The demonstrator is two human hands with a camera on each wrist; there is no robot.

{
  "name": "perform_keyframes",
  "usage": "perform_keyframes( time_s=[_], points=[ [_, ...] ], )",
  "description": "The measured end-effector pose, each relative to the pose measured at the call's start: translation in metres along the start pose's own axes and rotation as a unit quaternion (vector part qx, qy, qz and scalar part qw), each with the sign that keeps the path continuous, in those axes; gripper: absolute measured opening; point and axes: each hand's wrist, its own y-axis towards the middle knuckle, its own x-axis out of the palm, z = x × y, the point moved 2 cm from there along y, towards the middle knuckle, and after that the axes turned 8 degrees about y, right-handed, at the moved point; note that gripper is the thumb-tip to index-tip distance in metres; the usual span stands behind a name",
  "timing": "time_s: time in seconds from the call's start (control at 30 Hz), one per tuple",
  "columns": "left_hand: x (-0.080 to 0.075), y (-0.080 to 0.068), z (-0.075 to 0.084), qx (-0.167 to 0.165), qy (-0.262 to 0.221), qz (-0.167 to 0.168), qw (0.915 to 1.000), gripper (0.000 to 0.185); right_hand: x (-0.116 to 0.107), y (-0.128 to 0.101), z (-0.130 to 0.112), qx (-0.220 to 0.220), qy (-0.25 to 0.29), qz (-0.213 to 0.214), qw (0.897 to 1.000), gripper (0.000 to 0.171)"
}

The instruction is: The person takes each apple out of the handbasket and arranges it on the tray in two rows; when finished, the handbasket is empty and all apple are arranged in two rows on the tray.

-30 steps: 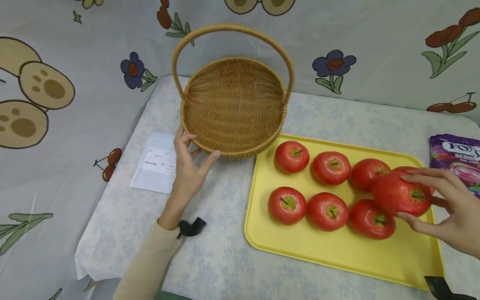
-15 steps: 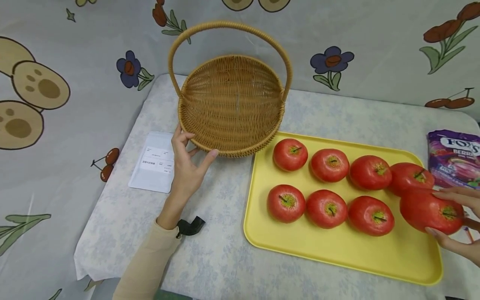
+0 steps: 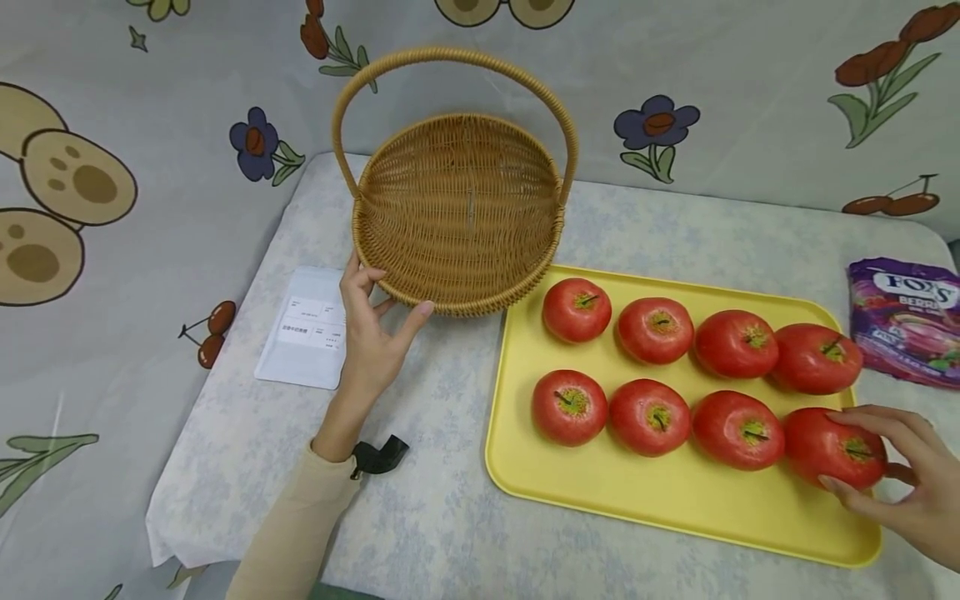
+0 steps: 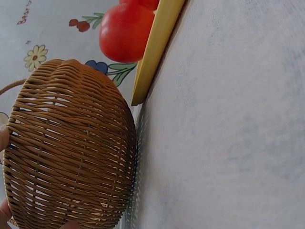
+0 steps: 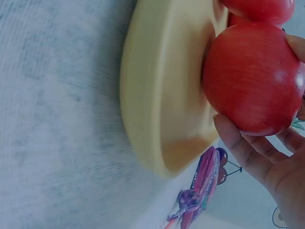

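Note:
An empty wicker basket [image 3: 457, 217] with a hoop handle stands at the back of the table. My left hand [image 3: 386, 300] holds its near-left rim between thumb and fingers; the left wrist view shows the basket's wall [image 4: 71, 152] close up. A yellow tray [image 3: 675, 492] to the right carries several red apples in two rows. My right hand [image 3: 840, 450] grips the front-right apple [image 3: 813, 440], which sits on the tray. In the right wrist view the thumb [image 5: 238, 143] curls under that apple [image 5: 252, 78] at the tray's corner [image 5: 162, 95].
A purple candy bag [image 3: 903, 321] lies just right of the tray. A white pouch with a label [image 3: 307, 337] lies left of my left hand. The table wears a pale patterned cloth, and a printed curtain hangs behind it.
My right hand has carried the apple from above the back row to the right and down onto the tray's front-right spot. The left hand and basket have stayed put.

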Motion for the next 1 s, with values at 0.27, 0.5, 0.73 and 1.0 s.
perform_keyframes(
  time_s=[0.27,0.5,0.73,1.0],
  points=[
    [0.0000,0.0005,-0.0001,0.001,-0.001,-0.003,1.0000,0.057,0.0020,-0.0027,0.0012,0.017,-0.008,-0.009,1.000,0.081],
    [-0.0002,0.0001,-0.0004,-0.003,-0.001,-0.004,1.0000,0.057,0.0050,0.0013,0.0019,0.049,-0.028,-0.063,0.996,0.082],
    [-0.0004,-0.0003,0.0000,-0.002,-0.002,-0.002,1.0000,0.058,0.0058,0.0052,-0.0015,0.053,-0.034,-0.094,0.994,0.085],
    [-0.0004,0.0000,-0.0002,-0.002,-0.002,-0.003,1.0000,0.057,0.0049,0.0052,-0.0029,0.056,-0.034,-0.104,0.992,0.086]
  ],
)
